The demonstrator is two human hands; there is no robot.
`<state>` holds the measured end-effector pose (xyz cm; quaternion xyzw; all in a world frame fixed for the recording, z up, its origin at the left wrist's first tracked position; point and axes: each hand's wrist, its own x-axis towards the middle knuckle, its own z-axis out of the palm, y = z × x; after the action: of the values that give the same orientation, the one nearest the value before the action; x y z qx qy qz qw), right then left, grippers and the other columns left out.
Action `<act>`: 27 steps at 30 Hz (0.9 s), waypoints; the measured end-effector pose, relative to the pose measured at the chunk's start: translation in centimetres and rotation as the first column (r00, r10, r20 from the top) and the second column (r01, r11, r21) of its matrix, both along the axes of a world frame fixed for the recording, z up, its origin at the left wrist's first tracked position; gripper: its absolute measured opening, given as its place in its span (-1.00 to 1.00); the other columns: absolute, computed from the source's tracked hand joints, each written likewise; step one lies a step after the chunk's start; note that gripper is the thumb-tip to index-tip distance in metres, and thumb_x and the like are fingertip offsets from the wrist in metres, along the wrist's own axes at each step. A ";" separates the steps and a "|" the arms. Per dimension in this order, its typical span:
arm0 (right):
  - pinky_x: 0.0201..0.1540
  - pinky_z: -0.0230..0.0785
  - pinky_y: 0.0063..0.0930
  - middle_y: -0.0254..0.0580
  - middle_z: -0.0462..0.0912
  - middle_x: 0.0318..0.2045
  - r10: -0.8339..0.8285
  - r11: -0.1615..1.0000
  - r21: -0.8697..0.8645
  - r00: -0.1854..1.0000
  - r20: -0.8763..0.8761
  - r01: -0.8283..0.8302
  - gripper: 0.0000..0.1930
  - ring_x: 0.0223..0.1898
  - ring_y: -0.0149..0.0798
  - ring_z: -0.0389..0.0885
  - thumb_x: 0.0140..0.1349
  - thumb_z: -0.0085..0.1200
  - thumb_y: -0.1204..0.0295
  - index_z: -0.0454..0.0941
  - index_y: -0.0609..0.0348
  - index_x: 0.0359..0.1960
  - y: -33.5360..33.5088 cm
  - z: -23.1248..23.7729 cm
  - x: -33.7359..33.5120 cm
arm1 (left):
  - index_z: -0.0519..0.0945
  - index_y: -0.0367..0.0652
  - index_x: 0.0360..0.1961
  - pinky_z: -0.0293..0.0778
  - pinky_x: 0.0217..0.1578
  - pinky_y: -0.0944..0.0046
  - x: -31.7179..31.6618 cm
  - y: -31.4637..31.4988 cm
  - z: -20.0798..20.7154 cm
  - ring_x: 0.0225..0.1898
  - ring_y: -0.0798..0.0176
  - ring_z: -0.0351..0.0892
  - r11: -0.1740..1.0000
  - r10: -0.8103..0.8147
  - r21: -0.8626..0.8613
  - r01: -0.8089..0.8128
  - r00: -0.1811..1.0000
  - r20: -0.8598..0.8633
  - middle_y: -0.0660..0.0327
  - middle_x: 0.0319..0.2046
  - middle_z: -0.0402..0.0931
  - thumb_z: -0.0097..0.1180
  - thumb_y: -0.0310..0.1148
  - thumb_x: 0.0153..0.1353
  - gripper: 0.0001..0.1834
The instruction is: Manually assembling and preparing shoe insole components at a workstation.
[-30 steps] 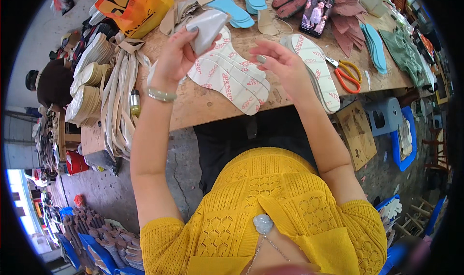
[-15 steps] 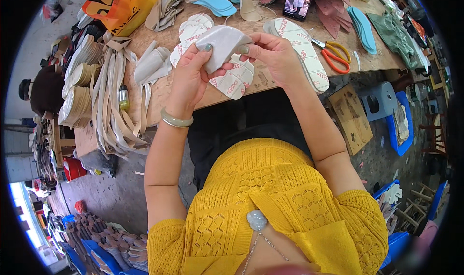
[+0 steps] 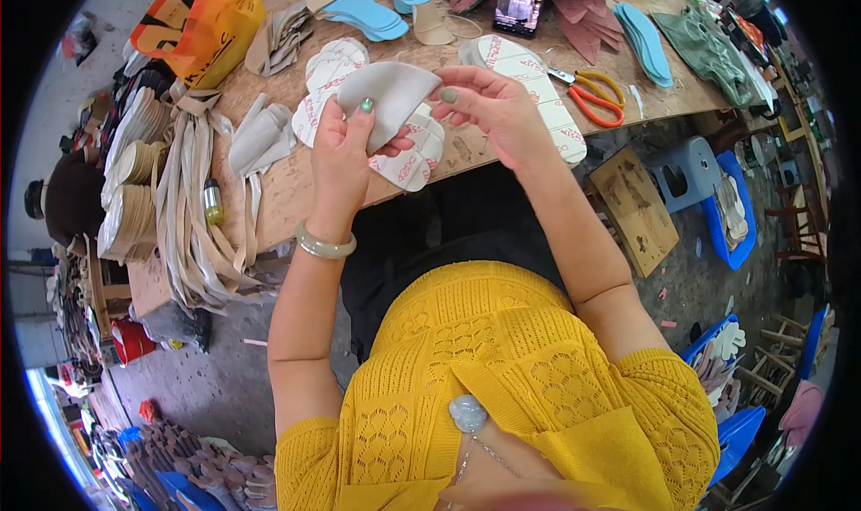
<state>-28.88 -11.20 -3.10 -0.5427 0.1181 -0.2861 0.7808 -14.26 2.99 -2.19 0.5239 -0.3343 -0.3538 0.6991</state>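
In front of me my left hand [image 3: 345, 143] grips a pale grey, curved piece of sheet material [image 3: 381, 98], thumb on its face and fingers behind. My right hand [image 3: 489, 107] is closed at the piece's right corner, thumb and index finger bent together there; the exact contact is partly hidden. Beneath the hands, white insoles with red print [image 3: 417, 161] lie on the wooden table [image 3: 466, 161]. More printed white insoles [image 3: 525, 76] rest just beyond my right hand.
Orange-handled scissors [image 3: 596, 98] lie right of the insoles. Light blue insoles [image 3: 641, 40] and a phone [image 3: 520, 4] are farther back. Left stand an orange bag [image 3: 202, 31], hanging pale strips [image 3: 184, 215] and grey pieces [image 3: 260, 139]. A wooden stool [image 3: 632, 210] stands right, below the table edge.
The grey piece has turned in my left hand, so its broad matte face and rounded edge now show. My right fingers have shifted slightly along its right corner. The whole view has shifted a little.
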 end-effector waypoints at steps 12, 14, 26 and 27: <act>-0.20 0.42 -0.60 -0.27 0.61 -0.23 0.050 0.998 -0.053 0.988 0.148 -0.042 -0.69 -0.28 -0.44 0.58 0.21 0.10 0.56 0.51 0.26 0.01 1.7 0.5 -0.7 | 0.28 -0.27 0.13 0.63 -0.19 0.21 -3.2 2.2 -1.3 -0.03 0.22 0.54 0.981 0.075 -0.191 -0.042 0.983 0.169 0.12 0.03 0.43 -0.13 -0.42 0.39 -0.67; -0.19 0.42 -0.58 -0.25 0.61 -0.19 0.064 0.995 -0.085 0.985 0.161 -0.051 -0.65 -0.24 -0.43 0.58 0.21 0.08 0.58 0.48 0.27 0.06 1.8 0.6 -0.9 | 0.28 -0.27 0.13 0.65 -0.23 0.20 -3.3 2.3 -1.2 -0.04 0.19 0.56 0.975 0.107 -0.214 -0.063 0.973 0.203 0.10 0.05 0.40 -0.12 -0.40 0.39 -0.67; -0.18 0.43 -0.58 -0.20 0.61 -0.13 0.034 0.996 -0.092 0.992 0.125 -0.022 -0.56 -0.18 -0.45 0.57 0.22 0.08 0.57 0.38 0.23 0.16 1.8 0.7 -1.2 | 0.28 -0.23 0.14 0.66 -0.39 0.31 -3.9 1.8 -0.4 -0.30 0.23 0.66 0.988 0.015 -0.150 -0.040 0.986 -0.167 0.07 -0.11 0.54 -0.10 -0.31 0.39 -0.63; -0.18 0.43 -0.58 -0.20 0.61 -0.13 0.034 0.996 -0.089 0.991 0.126 -0.023 -0.56 -0.18 -0.45 0.57 0.22 0.08 0.57 0.38 0.23 0.16 1.9 0.8 -1.2 | 0.28 -0.23 0.14 0.66 -0.39 0.31 -3.9 1.9 -0.5 -0.30 0.23 0.66 0.988 0.015 -0.148 -0.040 0.986 -0.165 0.07 -0.11 0.54 -0.10 -0.31 0.39 -0.63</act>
<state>-30.13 -9.34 -2.27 -0.5586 0.0476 -0.3140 0.7663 -18.14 4.88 -2.69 0.4434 -0.2941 -0.3595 0.7666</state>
